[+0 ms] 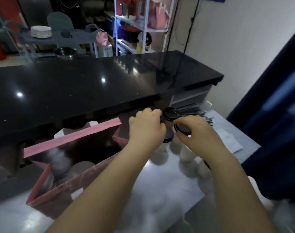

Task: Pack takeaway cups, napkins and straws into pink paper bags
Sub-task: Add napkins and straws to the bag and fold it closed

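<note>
Scanning the steel table (160,190), we see the pink paper bag (67,190) open at left, lidded cups (185,153) just right of it. Left hand (146,126) and right hand (194,130) each grip a black lid (170,113) (cups look light, crushable; lids may pop, so hold walls).
</note>
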Motion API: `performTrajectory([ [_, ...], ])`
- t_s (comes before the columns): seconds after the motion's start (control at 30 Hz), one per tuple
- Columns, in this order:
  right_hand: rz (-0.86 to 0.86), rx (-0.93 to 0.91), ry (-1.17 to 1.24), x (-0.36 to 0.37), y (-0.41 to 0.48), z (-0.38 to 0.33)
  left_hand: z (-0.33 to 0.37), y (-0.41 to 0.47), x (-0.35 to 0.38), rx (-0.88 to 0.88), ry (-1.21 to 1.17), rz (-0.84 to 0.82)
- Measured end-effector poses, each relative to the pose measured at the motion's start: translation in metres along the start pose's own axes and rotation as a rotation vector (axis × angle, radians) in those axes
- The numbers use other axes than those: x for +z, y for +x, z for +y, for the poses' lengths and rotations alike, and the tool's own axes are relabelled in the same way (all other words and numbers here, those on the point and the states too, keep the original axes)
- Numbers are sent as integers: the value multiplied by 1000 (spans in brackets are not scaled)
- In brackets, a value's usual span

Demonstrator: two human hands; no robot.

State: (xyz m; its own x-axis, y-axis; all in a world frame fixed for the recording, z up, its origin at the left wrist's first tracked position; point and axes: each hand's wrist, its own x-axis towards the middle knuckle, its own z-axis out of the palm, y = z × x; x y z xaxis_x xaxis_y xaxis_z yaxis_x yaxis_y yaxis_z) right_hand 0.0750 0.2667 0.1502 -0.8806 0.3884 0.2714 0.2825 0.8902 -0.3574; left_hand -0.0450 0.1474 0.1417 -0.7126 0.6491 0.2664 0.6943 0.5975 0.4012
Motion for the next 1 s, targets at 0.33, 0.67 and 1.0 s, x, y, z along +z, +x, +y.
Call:
performTrajectory([
  [0.33,-65,220,-24,2,-38,72,45,2,87,35,-24,-192],
  [0.67,-117,140,71,13,24,201,88,80,169,-29,-42,-170],
  [1.0,-368,89,114,59,116,342,123,167,246,9,121,-321],
])
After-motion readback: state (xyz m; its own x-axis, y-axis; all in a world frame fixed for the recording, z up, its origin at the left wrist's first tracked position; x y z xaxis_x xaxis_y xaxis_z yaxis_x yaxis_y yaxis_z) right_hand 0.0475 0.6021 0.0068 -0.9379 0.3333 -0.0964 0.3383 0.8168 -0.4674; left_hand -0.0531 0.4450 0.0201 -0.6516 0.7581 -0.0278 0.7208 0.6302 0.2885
